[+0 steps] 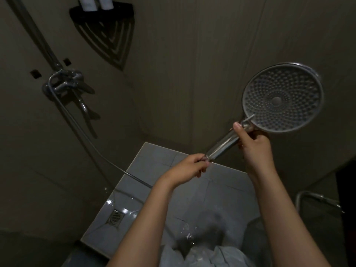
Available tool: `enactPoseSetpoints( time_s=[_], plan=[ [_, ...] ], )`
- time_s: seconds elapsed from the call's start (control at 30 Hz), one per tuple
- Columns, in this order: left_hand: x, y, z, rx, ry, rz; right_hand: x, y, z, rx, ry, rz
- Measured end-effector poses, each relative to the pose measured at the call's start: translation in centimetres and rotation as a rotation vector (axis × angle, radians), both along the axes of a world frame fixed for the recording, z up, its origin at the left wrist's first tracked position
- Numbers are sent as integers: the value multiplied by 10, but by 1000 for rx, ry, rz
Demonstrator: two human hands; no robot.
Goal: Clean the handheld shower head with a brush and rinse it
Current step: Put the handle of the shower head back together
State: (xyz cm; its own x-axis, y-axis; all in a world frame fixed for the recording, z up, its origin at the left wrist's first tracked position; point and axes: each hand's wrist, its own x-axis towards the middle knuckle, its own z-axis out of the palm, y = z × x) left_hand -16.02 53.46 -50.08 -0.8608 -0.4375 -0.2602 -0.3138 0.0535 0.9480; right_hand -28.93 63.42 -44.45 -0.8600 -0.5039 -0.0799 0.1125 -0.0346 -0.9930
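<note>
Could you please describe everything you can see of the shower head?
The shower head is a round chrome disc with a greyish face of many small nozzles around a central cap. It is held up, face toward the camera, before the dark wall. Its chrome handle slants down-left; the right hand grips it near the neck, the left hand pinches its lower end.

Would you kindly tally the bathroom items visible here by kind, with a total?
Shower head: 1
Hose: 1
Mixer tap: 1
Corner shelf: 1
White bottles: 2
Floor drain: 1
Chrome bar: 1
Total: 8
</note>
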Motion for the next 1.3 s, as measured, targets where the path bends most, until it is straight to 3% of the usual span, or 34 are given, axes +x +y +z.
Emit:
enactPoseSetpoints(
  time_s=[0.3, 0.67, 0.83, 1.0, 1.3],
  plan=[
    [12, -5, 11, 130, 90, -102, -2, 0, -4, -1, 11, -36],
    [5, 7, 5, 41, 212, 159, -5, 1, -12, -15, -6, -68],
    [3, 13, 6, -85, 169, 170, -5, 1, -15, 22, -12, -123],
    [2, 12, 15, 52, 43, 56, -6, 4, -20, 33, -12, -162],
    [3, 15, 16, 47, 176, 92, -8, 6, -19, 57, -42, -166]
  ],
)
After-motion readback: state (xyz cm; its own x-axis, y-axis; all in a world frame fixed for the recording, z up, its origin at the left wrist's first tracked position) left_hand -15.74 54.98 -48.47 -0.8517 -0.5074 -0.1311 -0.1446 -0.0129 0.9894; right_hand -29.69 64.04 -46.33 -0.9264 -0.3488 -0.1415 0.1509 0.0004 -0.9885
